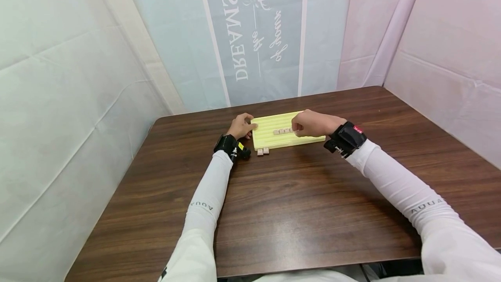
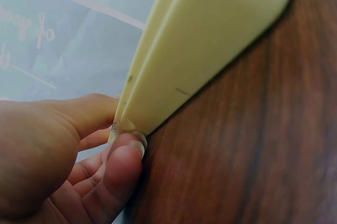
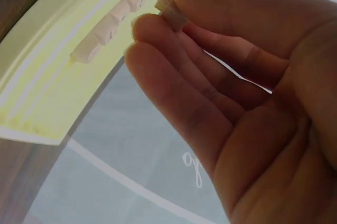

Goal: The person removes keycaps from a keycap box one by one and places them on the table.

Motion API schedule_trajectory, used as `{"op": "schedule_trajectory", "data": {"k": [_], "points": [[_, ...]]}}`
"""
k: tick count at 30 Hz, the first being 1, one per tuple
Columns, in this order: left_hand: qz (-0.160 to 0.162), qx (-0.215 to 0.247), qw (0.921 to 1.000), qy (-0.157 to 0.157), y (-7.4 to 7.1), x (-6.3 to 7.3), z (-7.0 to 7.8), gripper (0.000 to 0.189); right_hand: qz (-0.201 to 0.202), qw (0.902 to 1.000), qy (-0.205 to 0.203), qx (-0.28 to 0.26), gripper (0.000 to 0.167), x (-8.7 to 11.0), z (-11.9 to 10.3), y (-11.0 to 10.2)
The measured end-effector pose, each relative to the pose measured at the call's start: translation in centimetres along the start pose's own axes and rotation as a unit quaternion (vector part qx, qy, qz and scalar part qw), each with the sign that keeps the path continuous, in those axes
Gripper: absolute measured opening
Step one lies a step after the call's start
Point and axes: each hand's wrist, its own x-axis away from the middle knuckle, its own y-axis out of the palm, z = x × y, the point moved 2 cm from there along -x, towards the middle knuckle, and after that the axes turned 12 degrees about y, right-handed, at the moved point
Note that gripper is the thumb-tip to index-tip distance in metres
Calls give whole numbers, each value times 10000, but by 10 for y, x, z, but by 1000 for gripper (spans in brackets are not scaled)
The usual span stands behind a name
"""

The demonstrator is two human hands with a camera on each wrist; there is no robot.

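Note:
A yellow ridged rack (image 1: 266, 135) lies on the table with a short row of beige keycaps (image 1: 282, 131) standing along one of its ridges. At its left end my left hand (image 1: 239, 127) grips the edge; up close in the left wrist view, the fingertips (image 2: 125, 163) pinch the rack's narrow end. Over the rack's right part is my right hand (image 1: 315, 123). Between its thumb and fingers it pinches a small keycap (image 3: 172, 13), close by the row in the right wrist view. In the head view the hand hides that keycap.
Two loose keycaps (image 1: 263, 152) lie on the table just in front of the rack's left front corner. The dark wooden table (image 1: 297, 212) reaches back to a printed curtain (image 1: 266, 55). Pale cloth walls (image 1: 78, 99) rise on both sides.

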Motion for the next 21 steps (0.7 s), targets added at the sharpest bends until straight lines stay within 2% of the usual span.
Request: {"op": "schedule_trajectory", "data": {"k": [13,21], "points": [[8,-46,10000,38,1,-1,-1,44,186,9992,-334,64,13,-9,-12,13],[23,-41,9999,113,0,3,3,44,47,9996,-266,63,13,-14,-17,23]]}}
